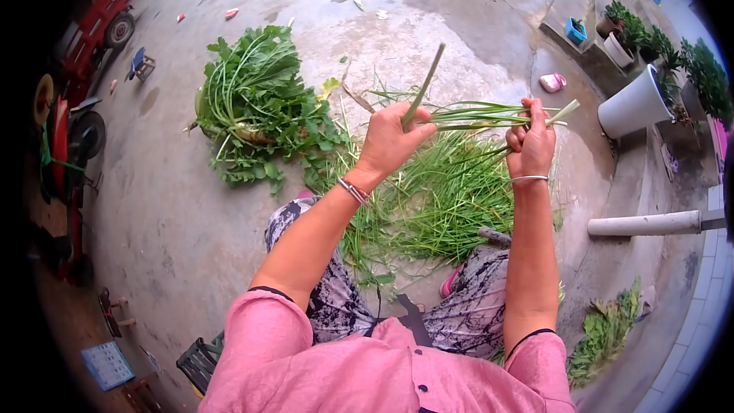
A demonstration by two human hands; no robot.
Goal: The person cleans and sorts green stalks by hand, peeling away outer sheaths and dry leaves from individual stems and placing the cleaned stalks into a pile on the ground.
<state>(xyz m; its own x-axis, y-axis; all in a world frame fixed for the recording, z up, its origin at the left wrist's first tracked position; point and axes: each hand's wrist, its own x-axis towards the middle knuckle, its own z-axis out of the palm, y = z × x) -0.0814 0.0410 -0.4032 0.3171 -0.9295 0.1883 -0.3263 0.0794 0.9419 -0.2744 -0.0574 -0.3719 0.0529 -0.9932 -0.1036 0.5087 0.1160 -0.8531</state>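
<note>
A small bunch of chives (474, 116) stretches between my two hands above the ground. My right hand (533, 141) is closed around the bunch near its pale stem ends, which stick out to the right. My left hand (391, 138) is closed at the other end, with a thicker green stalk (427, 80) rising from its grip. Whether the left fingers also pinch the leaf tips is hard to make out. Below both hands spreads a loose heap of chives (459, 206). Left of the heap lies a big pile of leafy greens (260, 99).
Potted plants (631, 30) and a white bucket (633, 103) line the right side. A white pipe (646, 225) juts in below them. Wilted greens (608, 333) lie at lower right. A red cart (103, 11) and a small stool (141, 65) stand left. A pink shoe (553, 82) lies on the concrete.
</note>
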